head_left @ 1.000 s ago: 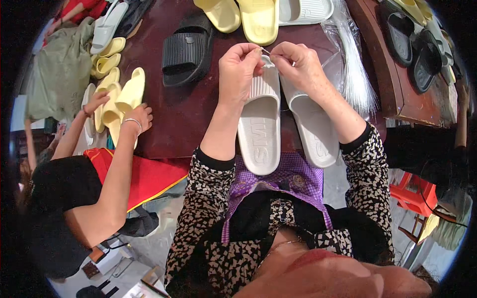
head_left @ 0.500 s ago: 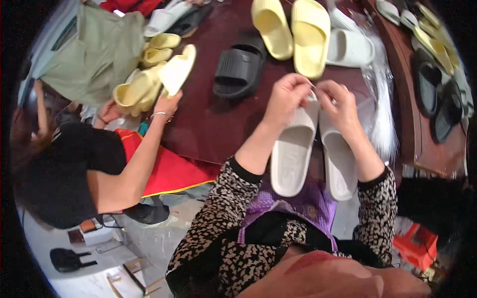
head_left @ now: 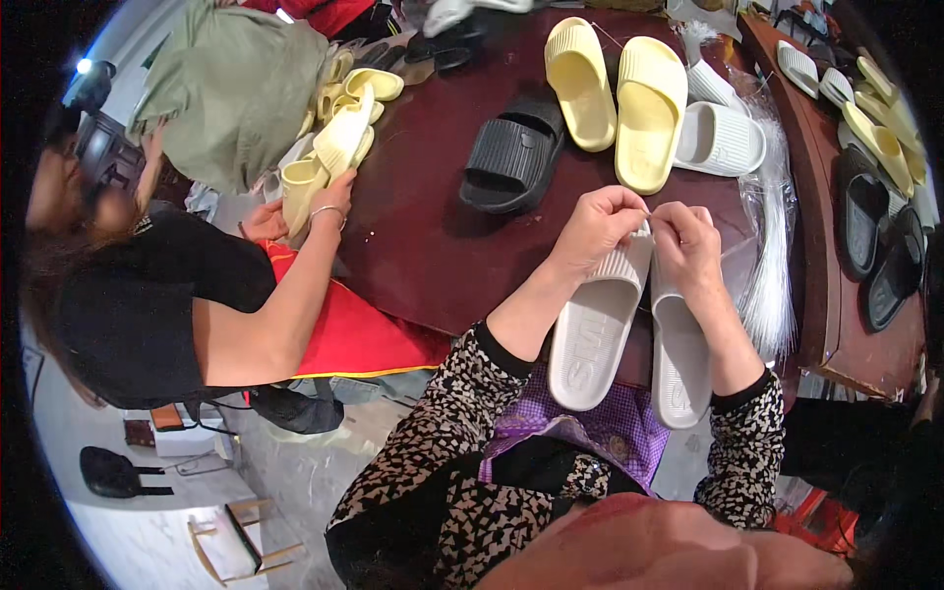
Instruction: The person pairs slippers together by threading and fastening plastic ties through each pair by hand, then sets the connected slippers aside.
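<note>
A pair of light grey slide slippers (head_left: 596,329) lies side by side at the table's front edge, toes pointing away from me. Over their toe ends my left hand (head_left: 602,231) and my right hand (head_left: 687,241) almost meet, each pinching with thumb and fingers. A thin whitish strand seems to run between the fingertips, though most of it is hidden. Just beyond my hands lies a pair of yellow slides (head_left: 650,118). To their left is a black slide pair (head_left: 513,155), one partly over the other.
A bundle of thin clear-white strands (head_left: 769,265) lies right of my hands, near a white slide (head_left: 721,138). More black slides (head_left: 890,275) lie on the brown surface at right. At left a co-worker's hand (head_left: 331,205) holds yellow slides (head_left: 344,138).
My view has shifted, so the table's things appear lower and further right. My hands stay pinched together over the grey slides. The co-worker still holds yellow slides.
</note>
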